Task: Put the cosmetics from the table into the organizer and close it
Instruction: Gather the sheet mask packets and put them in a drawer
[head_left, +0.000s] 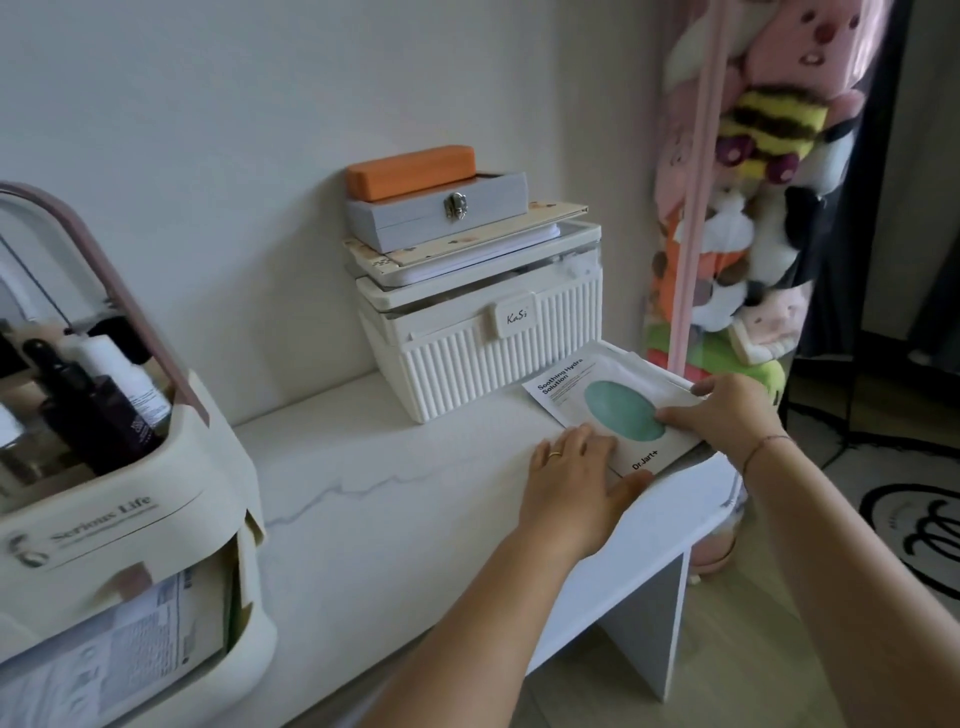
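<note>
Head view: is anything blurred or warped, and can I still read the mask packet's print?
Head view: wide-angle bending toward the edges; organizer at left blurred, its label soft; mask packet print sharp and readable; light soft and even.

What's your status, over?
Left hand flat against mask packets, right hand pinching their right edge. Packets lying at the table edge. Organizer at left, lid up. Nothing seen in the way.
</note>
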